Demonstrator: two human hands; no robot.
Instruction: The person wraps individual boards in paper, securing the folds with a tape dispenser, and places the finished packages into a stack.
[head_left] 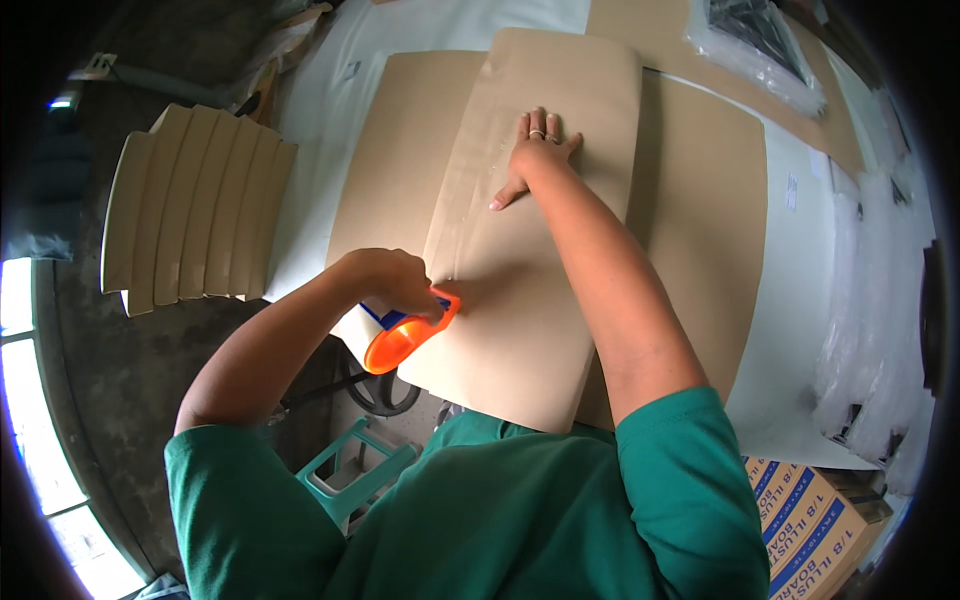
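A long brown cardboard panel (540,290) lies folded over a wider cardboard sheet (705,200) on the table. My left hand (390,280) is closed around an orange and blue tape dispenser (400,342), held at the panel's lower left edge. Part of its handle is hidden by my fingers. A strip of clear tape seems to run up the panel's left edge. Farther up, my right hand (538,155) lies flat on the panel with its fingers spread, holding nothing.
Several bent cardboard pieces (195,205) stand stacked at the left. A plastic-wrapped bundle (760,50) sits at the far right, and clear plastic (860,320) hangs along the right side. Below are a teal stool (365,465) and printed cartons (805,525).
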